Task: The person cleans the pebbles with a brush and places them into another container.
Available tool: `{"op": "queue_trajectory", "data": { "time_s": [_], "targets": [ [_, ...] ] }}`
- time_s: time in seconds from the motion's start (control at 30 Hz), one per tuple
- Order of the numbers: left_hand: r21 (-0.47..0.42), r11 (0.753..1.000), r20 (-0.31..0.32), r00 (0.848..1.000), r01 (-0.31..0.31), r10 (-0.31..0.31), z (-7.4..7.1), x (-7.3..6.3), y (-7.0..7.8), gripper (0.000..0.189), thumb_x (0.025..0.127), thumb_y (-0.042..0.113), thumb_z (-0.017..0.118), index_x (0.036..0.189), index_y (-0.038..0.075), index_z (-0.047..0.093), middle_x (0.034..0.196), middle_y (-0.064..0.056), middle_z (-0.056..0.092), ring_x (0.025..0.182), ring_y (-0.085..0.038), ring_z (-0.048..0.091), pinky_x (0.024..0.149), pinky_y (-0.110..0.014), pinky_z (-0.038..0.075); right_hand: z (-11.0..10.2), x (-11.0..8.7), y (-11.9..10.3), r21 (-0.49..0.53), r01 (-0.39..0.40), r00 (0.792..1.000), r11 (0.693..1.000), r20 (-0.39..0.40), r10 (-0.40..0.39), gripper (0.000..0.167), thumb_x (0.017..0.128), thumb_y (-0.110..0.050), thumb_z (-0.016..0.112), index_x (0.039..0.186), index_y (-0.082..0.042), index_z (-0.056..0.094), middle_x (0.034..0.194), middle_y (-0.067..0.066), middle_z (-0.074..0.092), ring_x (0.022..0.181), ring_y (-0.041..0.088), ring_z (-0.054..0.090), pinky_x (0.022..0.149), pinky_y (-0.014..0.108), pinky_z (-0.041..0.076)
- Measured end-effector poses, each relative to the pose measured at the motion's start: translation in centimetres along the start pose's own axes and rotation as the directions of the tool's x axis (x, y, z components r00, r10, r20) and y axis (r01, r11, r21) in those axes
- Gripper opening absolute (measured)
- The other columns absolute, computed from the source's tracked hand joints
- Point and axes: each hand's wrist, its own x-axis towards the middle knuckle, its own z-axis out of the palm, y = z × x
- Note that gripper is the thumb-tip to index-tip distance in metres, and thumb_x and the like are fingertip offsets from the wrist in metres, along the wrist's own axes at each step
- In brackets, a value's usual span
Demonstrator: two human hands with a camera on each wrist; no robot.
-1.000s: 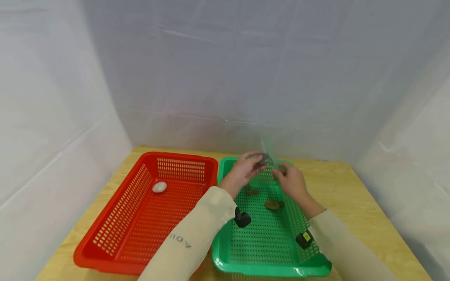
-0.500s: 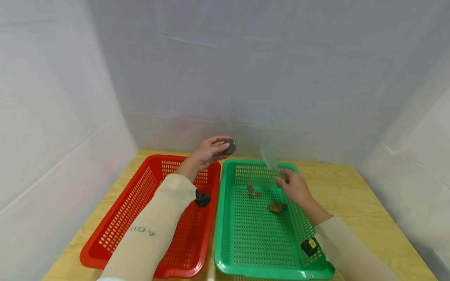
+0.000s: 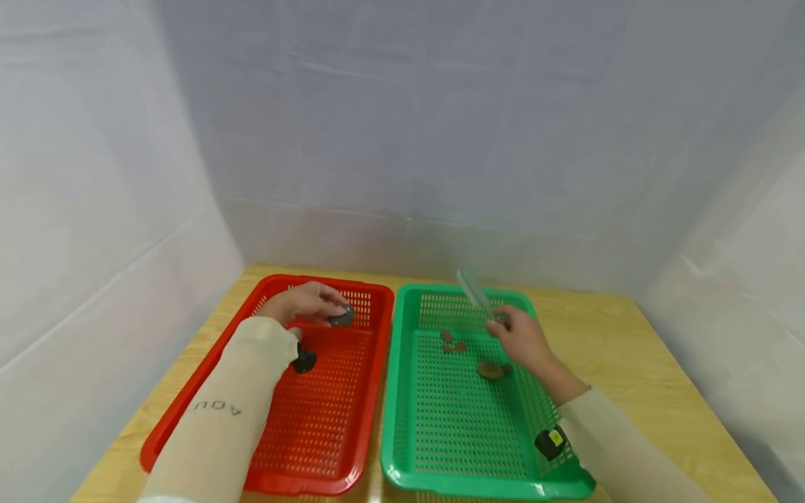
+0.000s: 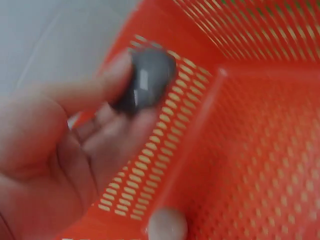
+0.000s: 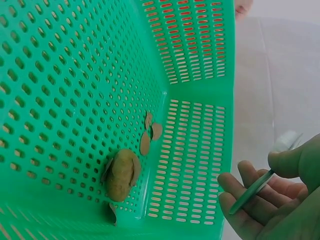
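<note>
My left hand (image 3: 308,302) pinches a dark grey, glossy, rounded stone (image 4: 155,70) between thumb and fingers, over the back left of the red basket (image 3: 314,426). A pale egg-shaped stone (image 4: 167,225) lies on that basket's floor, partly behind my wrist in the head view. Above the back right of the green basket (image 3: 465,433), my right hand (image 3: 518,335) holds a thin green tool (image 5: 252,192) between thumb and fingers. The tool's pale end (image 3: 468,283) points up and left. One brownish, potato-like lump (image 5: 120,177) sits in the green basket.
Several small brown flakes (image 3: 461,347) lie near the lump. Both perforated baskets stand side by side on a light wooden table (image 3: 604,342). White sheeting (image 3: 402,140) encloses the back and sides. A dark camera (image 3: 550,443) is strapped to the right wrist.
My left hand has carried the dark stone leftward from the tool above the green basket, then down over the red basket. My right hand stays above the green basket with the tool.
</note>
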Motion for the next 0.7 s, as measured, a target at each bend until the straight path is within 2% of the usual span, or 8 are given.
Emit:
{"op": "queue_trajectory", "data": {
  "time_s": [0.03,0.17,0.27,0.33,0.4,0.6,0.67,0.7],
  "targets": [
    [0.060,0.998,-0.027,0.999,0.033,-0.031,0.2,-0.2,-0.1,0.031,0.095,0.008,0.064,0.122,-0.005,0.060,0.116,-0.020,0.061,0.095,-0.023,0.064,0.084,-0.037,0.057,0.0,-0.1,0.0,0.000,0.001,1.000,1.000,0.000,-0.001,0.031,0.098,-0.011,0.059,0.122,0.008,0.058,0.092,0.017,0.070,0.084,0.029,0.067,0.061,0.032,0.050],
    [0.145,0.972,-0.122,0.979,0.183,-0.166,1.1,-0.7,-0.4,0.012,0.092,0.002,0.065,0.101,-0.006,0.064,0.093,-0.011,0.060,0.081,-0.019,0.057,0.071,-0.032,0.055,-0.2,-0.2,0.1,-0.009,-0.001,1.000,1.000,0.009,0.001,0.031,0.098,-0.011,0.058,0.123,0.008,0.057,0.095,0.018,0.070,0.088,0.031,0.067,0.064,0.035,0.052],
    [0.224,0.941,-0.169,0.961,0.253,-0.218,1.4,-0.5,-0.5,0.006,0.093,0.003,0.064,0.091,-0.003,0.064,0.085,-0.008,0.057,0.076,-0.020,0.053,0.064,-0.030,0.052,-0.3,-0.2,-0.1,-0.015,-0.009,1.000,1.000,0.023,0.009,0.032,0.099,-0.013,0.057,0.125,0.007,0.056,0.097,0.018,0.070,0.089,0.032,0.067,0.061,0.033,0.050],
    [0.337,0.902,-0.192,0.958,0.269,-0.214,1.5,-0.2,-0.8,0.008,0.092,0.006,0.065,0.086,0.002,0.064,0.082,-0.005,0.057,0.073,-0.019,0.053,0.060,-0.029,0.051,-0.3,-0.1,-0.2,-0.017,-0.016,1.000,1.000,0.027,0.016,0.033,0.100,-0.013,0.056,0.125,0.007,0.055,0.098,0.018,0.070,0.087,0.030,0.066,0.058,0.031,0.048],
    [0.407,0.871,-0.199,0.958,0.274,-0.208,1.6,-0.1,-1.2,0.009,0.092,0.007,0.066,0.083,0.005,0.064,0.082,-0.004,0.058,0.073,-0.019,0.053,0.058,-0.028,0.049,-0.4,-0.1,-0.3,-0.017,-0.016,0.999,1.000,0.029,0.017,0.033,0.100,-0.014,0.056,0.126,0.007,0.055,0.098,0.019,0.070,0.085,0.029,0.066,0.056,0.031,0.046],
    [0.535,0.809,-0.209,0.966,0.245,-0.154,1.8,-0.5,-1.4,0.012,0.089,0.005,0.068,0.077,0.003,0.065,0.073,-0.003,0.053,0.067,-0.018,0.045,0.058,-0.026,0.041,-0.4,-0.3,-0.2,-0.003,-0.019,0.999,1.000,0.030,0.019,0.034,0.099,-0.013,0.057,0.126,0.008,0.055,0.096,0.019,0.070,0.083,0.027,0.066,0.056,0.031,0.046],
    [0.570,0.789,-0.225,0.967,0.231,-0.120,1.7,-0.8,-1.1,0.016,0.089,0.005,0.066,0.073,0.003,0.065,0.069,-0.002,0.051,0.064,-0.017,0.044,0.056,-0.026,0.040,-0.3,-0.4,-0.1,-0.001,-0.017,0.999,1.000,0.029,0.017,0.034,0.099,-0.012,0.057,0.127,0.008,0.055,0.097,0.019,0.070,0.085,0.029,0.067,0.061,0.034,0.050],
    [0.576,0.787,-0.233,0.967,0.221,-0.101,1.8,-0.8,-0.9,0.020,0.090,0.007,0.065,0.071,0.004,0.063,0.066,-0.001,0.048,0.062,-0.017,0.042,0.056,-0.027,0.038,-0.2,-0.5,0.0,-0.001,-0.020,0.999,1.000,0.028,0.020,0.035,0.099,-0.012,0.057,0.127,0.008,0.055,0.097,0.020,0.070,0.086,0.030,0.067,0.064,0.036,0.053]
  ]
}}
